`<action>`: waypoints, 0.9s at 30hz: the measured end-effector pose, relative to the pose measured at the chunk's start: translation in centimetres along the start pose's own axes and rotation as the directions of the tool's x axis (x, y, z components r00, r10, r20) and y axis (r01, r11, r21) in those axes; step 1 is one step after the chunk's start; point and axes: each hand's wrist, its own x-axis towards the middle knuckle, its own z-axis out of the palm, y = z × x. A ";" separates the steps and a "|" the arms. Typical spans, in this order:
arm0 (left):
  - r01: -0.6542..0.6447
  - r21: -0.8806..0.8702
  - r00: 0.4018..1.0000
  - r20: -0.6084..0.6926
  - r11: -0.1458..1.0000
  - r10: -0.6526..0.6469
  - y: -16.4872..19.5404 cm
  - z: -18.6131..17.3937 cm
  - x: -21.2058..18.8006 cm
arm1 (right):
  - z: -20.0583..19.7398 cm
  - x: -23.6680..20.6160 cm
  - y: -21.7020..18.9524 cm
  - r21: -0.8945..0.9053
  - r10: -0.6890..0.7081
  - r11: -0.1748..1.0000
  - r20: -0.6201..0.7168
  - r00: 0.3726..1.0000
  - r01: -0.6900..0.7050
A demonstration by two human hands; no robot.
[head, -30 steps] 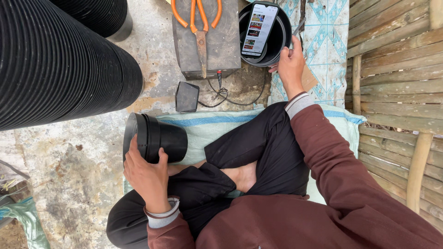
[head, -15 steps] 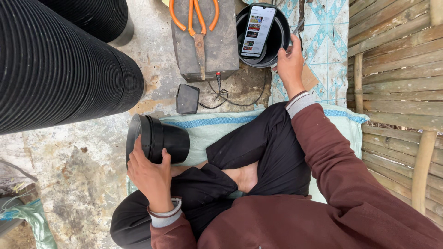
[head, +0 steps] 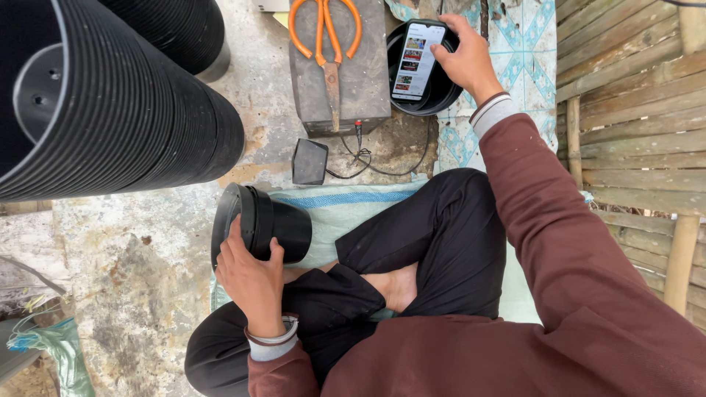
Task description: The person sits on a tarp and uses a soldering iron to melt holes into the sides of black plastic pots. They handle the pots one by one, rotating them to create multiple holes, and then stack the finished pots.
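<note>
Two hands at work, seen from my head: my left hand grips a black plastic pot lying sideways by my knee; beyond that pot, my right hand pinches a phone propped in another pot, beside orange scissors.

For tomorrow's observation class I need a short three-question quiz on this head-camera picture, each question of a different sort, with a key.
1. True or false: the orange-handled scissors lie on the grey block.
2. Multiple choice: the left hand grips A) a black plastic pot lying on its side, B) a hammer, C) a glass bottle.
3. Fill in: the right hand touches a ____ resting across a black pot.

Key:
1. True.
2. A, the black plastic pot, beside the crossed legs.
3. Smartphone, screen lit, lying across the rim of the black pot.
</note>
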 end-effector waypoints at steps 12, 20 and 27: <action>0.010 0.028 1.000 0.016 1.000 -0.011 -0.5 -0.1 0.2 | 2.0 1.5 -2.6 -0.247 0.053 0.966 -0.097 0.994 -0.075; 0.019 0.016 1.000 0.024 1.000 -0.019 -0.4 -0.5 0.0 | 0.9 0.3 -3.4 -0.186 0.115 0.973 -0.128 0.985 -0.138; 0.004 0.008 1.000 0.006 1.000 -0.004 -0.4 -0.9 -0.9 | -0.2 -2.6 -4.7 -0.203 0.098 0.970 -0.185 0.978 -0.135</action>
